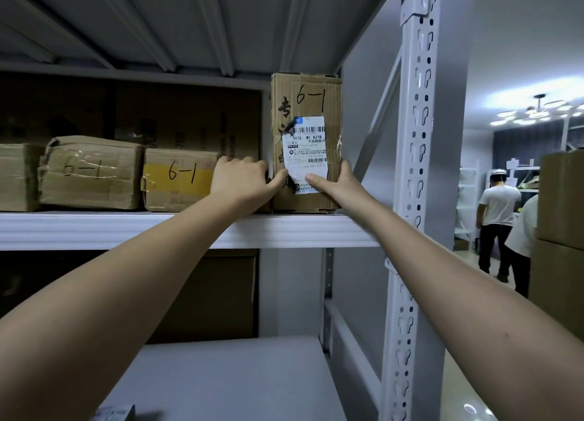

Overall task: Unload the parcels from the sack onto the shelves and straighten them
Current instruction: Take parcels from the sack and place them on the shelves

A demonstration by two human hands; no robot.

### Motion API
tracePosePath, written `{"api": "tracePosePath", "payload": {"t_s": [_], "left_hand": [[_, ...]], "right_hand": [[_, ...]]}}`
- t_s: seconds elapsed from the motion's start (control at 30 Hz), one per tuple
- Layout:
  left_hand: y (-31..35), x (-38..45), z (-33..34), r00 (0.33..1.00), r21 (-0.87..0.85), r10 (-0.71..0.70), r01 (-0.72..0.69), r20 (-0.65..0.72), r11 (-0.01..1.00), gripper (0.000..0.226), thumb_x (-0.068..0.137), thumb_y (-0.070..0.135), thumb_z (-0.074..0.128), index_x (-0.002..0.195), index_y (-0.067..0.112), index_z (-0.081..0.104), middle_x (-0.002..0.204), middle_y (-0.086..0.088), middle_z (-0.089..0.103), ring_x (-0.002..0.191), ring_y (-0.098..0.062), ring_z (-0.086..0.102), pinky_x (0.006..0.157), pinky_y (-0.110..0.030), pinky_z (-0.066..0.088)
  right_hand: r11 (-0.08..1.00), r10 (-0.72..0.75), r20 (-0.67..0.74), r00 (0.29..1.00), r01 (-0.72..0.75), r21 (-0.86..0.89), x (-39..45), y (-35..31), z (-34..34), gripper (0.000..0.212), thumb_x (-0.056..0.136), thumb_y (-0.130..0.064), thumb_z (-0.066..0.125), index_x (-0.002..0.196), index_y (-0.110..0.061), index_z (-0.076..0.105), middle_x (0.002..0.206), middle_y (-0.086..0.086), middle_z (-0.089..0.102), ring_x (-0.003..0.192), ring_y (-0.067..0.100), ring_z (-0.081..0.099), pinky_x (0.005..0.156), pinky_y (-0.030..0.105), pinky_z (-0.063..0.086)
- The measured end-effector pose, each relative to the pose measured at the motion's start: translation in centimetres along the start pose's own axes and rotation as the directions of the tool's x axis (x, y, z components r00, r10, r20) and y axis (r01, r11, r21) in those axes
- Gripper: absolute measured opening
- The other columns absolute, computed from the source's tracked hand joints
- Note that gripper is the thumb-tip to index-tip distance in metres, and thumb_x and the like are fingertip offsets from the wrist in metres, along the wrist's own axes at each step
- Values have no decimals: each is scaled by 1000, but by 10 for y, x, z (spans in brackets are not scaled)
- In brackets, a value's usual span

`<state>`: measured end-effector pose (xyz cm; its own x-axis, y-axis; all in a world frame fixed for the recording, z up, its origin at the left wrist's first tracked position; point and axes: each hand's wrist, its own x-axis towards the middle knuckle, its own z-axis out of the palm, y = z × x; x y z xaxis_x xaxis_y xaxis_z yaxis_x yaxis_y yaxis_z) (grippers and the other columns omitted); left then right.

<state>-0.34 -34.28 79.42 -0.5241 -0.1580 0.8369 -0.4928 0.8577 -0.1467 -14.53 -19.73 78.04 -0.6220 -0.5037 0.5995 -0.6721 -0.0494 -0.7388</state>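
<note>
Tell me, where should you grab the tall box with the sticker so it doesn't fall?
Probably its two narrow sides, low down, coming from the front. The tall box stands upright at the shelf's right end, so it could tip. The left hand and right hand already clasp it there, thumbs on the front.
</note>
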Motion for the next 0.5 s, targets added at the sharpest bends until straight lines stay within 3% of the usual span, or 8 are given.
{"api": "tracePosePath", "payload": {"t_s": [0.17, 0.27, 0.37, 0.43, 0.5], "left_hand": [[2, -3, 1, 997, -43, -72, 72, -15, 997, 64, 92, 65, 25, 113, 12, 55, 112, -14, 60, 101, -30, 56, 92, -41, 36], [11, -10, -2, 970, -216, -155, 113, -185, 970, 58, 92, 56, 41, 122, 8, 47, 120, -15, 51, 111, -33, 49, 96, -42, 34], [25, -23, -10, 897, -416, -186, 2, -402, 909, 51, 91, 46, 47, 124, 7, 47, 127, -13, 45, 119, -28, 44, 101, -40, 28], [42, -35, -14, 866, -484, -147, -120, -479, 867, 48, 89, 40, 47, 121, 5, 49, 127, -15, 46, 120, -26, 41, 102, -40, 26], [62, -48, -13, 840, -484, -52, -260, -541, 836, 45, 86, 37, 48, 117, 3, 52, 122, -18, 50, 118, -24, 40, 97, -41, 29]], "right_hand": [[999, 43, -4, 999, -43, 8, -8, -4, -2, 89, 81, -50, 70, 147, -19, 20, 140, -1, 50, 124, 20, 51, 107, 43, 41], [997, 47, -65, 997, -50, -53, -17, -4, -3, 89, 85, -58, 60, 151, -24, 11, 151, 2, 38, 134, 24, 43, 110, 47, 37], [984, -31, -206, 978, -6, -176, -29, -3, -3, 81, 90, -57, 52, 151, -21, 13, 154, 5, 31, 138, 22, 36, 110, 36, 32], [971, -142, -332, 933, 66, -229, -45, -4, -3, 68, 94, -47, 53, 148, -18, 25, 147, 5, 40, 131, 18, 44, 98, 24, 33], [940, -299, -420, 857, 187, -287, -65, -1, -5, 50, 96, -33, 54, 139, -12, 39, 132, 6, 53, 118, 17, 53, 91, 21, 39]]}}
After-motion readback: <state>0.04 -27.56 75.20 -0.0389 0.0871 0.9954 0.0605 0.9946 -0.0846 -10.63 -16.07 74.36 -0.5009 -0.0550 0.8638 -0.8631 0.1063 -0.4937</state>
